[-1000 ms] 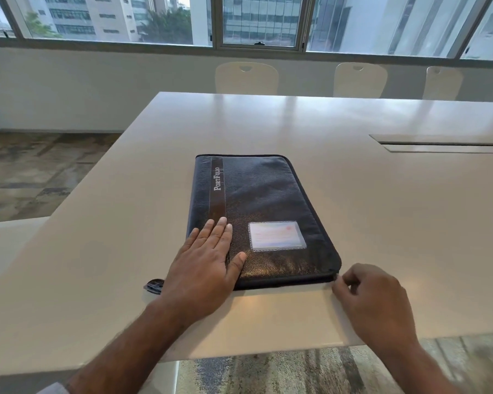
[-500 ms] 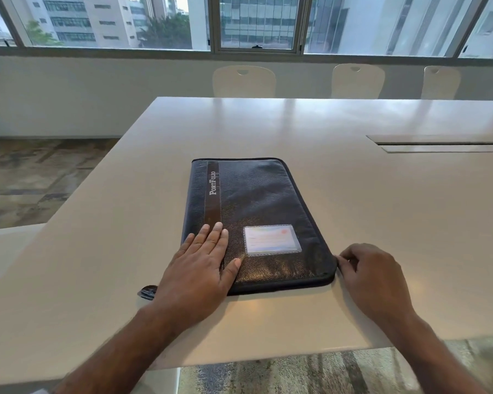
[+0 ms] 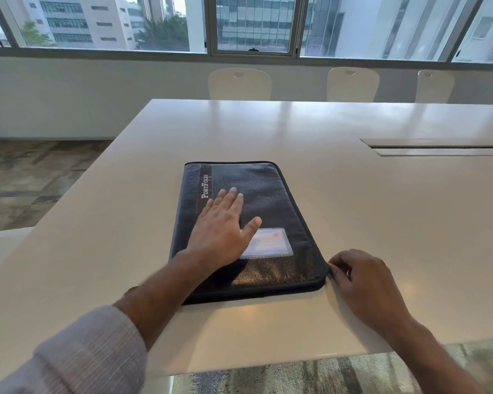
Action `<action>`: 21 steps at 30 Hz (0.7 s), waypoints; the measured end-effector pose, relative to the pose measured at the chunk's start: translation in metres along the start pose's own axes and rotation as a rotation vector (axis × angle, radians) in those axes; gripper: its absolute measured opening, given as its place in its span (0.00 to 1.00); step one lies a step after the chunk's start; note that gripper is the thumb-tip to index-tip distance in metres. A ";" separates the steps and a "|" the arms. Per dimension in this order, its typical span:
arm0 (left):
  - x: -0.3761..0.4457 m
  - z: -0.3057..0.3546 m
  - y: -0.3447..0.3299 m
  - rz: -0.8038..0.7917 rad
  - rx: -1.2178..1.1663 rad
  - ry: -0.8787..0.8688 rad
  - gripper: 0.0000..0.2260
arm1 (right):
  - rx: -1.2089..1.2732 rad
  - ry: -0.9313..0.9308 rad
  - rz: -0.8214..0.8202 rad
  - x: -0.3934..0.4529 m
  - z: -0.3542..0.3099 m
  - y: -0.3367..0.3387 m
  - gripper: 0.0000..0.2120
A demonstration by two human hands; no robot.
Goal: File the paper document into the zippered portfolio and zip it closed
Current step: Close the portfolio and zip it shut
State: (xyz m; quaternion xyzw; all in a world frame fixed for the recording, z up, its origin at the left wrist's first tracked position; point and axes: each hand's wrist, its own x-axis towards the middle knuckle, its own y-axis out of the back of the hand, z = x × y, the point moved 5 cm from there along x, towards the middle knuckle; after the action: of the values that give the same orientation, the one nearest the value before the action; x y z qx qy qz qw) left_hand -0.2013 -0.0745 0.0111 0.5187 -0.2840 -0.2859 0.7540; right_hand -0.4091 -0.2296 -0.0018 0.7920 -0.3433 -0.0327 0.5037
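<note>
Left hand (image 3: pixel 222 231) flat, fingers spread; right hand (image 3: pixel 365 282) curled, pinching.

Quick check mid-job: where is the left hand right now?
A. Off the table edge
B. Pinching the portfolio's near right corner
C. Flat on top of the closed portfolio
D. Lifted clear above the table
C: the left hand lies palm-down, fingers spread, on the closed portfolio; the right hand is the one at its near right corner.

"PORTFOLIO" stands in pale capitals on the brown strip (image 3: pixel 205 186) of the dark portfolio (image 3: pixel 268 194).
</note>
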 end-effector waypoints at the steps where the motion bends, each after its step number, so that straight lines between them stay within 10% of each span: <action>1: 0.003 -0.002 -0.009 -0.027 0.028 0.003 0.35 | -0.003 0.003 0.005 0.001 0.001 0.001 0.06; 21: 0.007 -0.012 -0.033 -0.134 0.157 0.065 0.33 | -0.082 0.035 0.021 0.005 0.002 0.002 0.10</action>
State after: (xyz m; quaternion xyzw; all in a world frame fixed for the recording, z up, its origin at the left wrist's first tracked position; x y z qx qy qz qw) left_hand -0.1922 -0.0820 -0.0225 0.6029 -0.2458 -0.2956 0.6991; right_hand -0.4074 -0.2349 0.0002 0.7674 -0.3413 -0.0276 0.5421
